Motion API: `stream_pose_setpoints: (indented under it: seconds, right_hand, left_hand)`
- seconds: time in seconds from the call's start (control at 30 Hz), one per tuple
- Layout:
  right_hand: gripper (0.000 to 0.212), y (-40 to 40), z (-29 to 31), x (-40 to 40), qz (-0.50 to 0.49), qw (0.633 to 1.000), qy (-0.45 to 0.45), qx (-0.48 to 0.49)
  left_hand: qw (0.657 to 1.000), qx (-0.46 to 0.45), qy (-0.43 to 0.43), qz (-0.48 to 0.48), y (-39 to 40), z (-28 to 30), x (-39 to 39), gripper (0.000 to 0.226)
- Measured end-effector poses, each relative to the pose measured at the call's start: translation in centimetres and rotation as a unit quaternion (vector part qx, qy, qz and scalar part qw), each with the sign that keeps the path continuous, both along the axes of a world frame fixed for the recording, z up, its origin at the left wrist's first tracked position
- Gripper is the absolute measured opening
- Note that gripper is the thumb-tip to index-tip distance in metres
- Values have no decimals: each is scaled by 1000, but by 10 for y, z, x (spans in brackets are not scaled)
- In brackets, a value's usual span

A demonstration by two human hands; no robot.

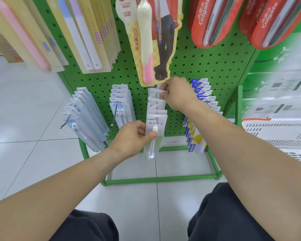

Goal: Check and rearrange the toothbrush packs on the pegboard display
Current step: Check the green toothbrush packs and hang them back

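Head view: left hand [135, 136] pinches front white pack [155, 129]; right hand [176, 93] grips rear one.

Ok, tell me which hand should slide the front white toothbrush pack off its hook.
Left. The left hand already pinches the front white pack at the hook's tip; the right hand is up at the rear packs by the pegboard.
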State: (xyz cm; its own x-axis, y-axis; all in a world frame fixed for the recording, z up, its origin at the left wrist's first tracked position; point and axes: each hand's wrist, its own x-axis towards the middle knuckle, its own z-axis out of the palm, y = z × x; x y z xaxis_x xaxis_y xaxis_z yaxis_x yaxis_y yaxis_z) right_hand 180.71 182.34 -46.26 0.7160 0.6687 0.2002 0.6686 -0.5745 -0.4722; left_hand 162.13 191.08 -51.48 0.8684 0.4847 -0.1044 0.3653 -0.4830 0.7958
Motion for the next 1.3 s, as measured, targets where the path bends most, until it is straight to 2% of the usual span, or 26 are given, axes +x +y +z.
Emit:
stream_pose_setpoints:
  seconds: [0.07,0.2,0.33,0.4,0.5,0.6,0.67,0.73,0.8,0.83,0.93,1.0,1.17,1.3]
  right_hand:
    - [11,-7,5,-2,5,1000,-15,-10]
    - [34,-26,17,-8,9,999,-27,-37]
    - [25,-53,33,-20,13,999,-12,-49]
    - [21,-67,41,-26,18,999,-9,-47]
    - [12,-87,49,-32,13,1000,8,-14]
    - [6,-105,54,-36,24,995,93,15]
    - [4,-113,55,-40,52,979,195,27]
    - [2,-118,53,-46,85,961,261,17]
    - [2,-119,50,-54,117,945,304,9]
    - [4,-119,49,-58,131,937,324,12]
    - [1,-112,46,-72,147,917,370,34]
    - [4,-106,42,-79,149,915,373,50]
    - [27,-94,34,-90,118,950,270,104]
    - [29,-86,29,-90,94,944,287,131]
  left_hand:
    - [1000,2,4,4,-2,2,0,27]
    - [1000,-9,9,19,-5,5,0,38]
    - [997,-11,71,36,-5,10,-3,72]
    - [994,-7,103,33,-5,15,-5,77]
    - [983,-7,181,-8,-4,21,-12,65]
    - [963,-48,227,-138,-12,29,-24,36]
    - [957,-91,179,-211,-25,36,-30,32]
    - [962,-121,98,-224,-38,46,-33,42]
    - [975,-103,20,-195,-48,53,-32,53]
    - [979,-101,-5,-179,-50,54,-31,51]
    - [969,-209,-41,-121,-54,57,-28,32]
    - [965,-239,-52,-97,-52,59,-29,26]
    - [963,-246,-62,-89,-48,60,-33,21]
    - [946,-311,-28,-84,-38,63,-33,19]
